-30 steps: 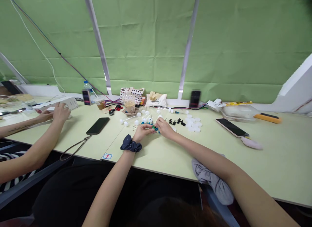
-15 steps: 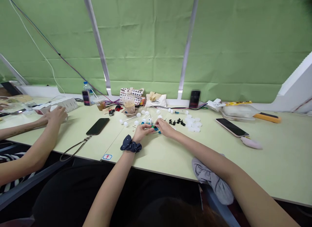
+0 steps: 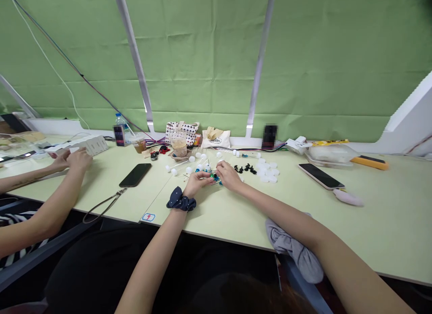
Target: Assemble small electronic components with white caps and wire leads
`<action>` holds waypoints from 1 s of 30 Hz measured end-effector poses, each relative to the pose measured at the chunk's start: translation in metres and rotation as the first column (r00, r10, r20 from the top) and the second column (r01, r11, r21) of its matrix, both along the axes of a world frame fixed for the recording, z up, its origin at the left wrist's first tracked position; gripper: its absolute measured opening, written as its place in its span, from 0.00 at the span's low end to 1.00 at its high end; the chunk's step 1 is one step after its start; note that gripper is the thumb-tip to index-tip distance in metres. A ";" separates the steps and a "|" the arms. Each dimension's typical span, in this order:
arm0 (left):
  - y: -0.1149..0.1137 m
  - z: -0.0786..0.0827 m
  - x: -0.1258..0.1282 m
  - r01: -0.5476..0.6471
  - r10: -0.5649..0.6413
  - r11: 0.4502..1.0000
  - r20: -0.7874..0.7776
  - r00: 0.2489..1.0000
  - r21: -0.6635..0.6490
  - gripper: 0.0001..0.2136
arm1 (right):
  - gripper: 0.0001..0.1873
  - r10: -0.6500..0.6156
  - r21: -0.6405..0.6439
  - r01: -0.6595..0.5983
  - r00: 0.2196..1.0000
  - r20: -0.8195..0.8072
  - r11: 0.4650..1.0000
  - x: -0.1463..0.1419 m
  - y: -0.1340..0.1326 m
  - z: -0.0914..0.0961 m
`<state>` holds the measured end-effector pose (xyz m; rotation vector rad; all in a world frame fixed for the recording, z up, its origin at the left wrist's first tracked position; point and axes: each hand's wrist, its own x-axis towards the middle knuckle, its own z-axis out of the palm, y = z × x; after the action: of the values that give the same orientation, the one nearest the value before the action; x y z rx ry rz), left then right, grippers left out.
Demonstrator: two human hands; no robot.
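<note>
My left hand [image 3: 197, 182], with a dark dotted scrunchie [image 3: 181, 200] at the wrist, pinches a small green piece [image 3: 212, 175] between thumb and fingers. Close beside it, my right hand [image 3: 228, 175] has its fingers closed in a pinch; whatever is in them is too small to make out. Small blue pieces [image 3: 221, 183] with thin pin-like parts lie around and beneath the fingers, partly hidden. Clear tubes with white caps [image 3: 174, 172] lie behind my left hand. Several small black pieces [image 3: 249, 168] and a group of white round caps [image 3: 268, 172] lie right of my right hand.
A drink cup [image 3: 178, 147] and a white pouch [image 3: 216, 138] stand behind the tubes. Phones lie left [image 3: 135, 175] and right [image 3: 320, 176]. A plastic container [image 3: 332, 154] sits at the back right. At left, a co-worker's hands [image 3: 76, 159] handle white boxes [image 3: 94, 145].
My right hand has shifted slightly, its fingers still pinched near my left hand. My left hand stays in place. The co-worker's hands at the left have moved a little apart.
</note>
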<state>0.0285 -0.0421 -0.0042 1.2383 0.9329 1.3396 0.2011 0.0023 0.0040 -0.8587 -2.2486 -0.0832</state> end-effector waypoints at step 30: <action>-0.001 0.001 -0.001 0.037 -0.037 0.999 -0.016 0.999 0.009 0.20 | 0.08 0.011 -0.037 -0.011 1.000 -0.008 0.999 0.004 -0.006 0.002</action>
<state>0.0276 -0.0433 -0.0030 1.2693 0.9119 1.3081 0.2048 -0.0038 0.0061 -0.8642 -2.2537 -0.0335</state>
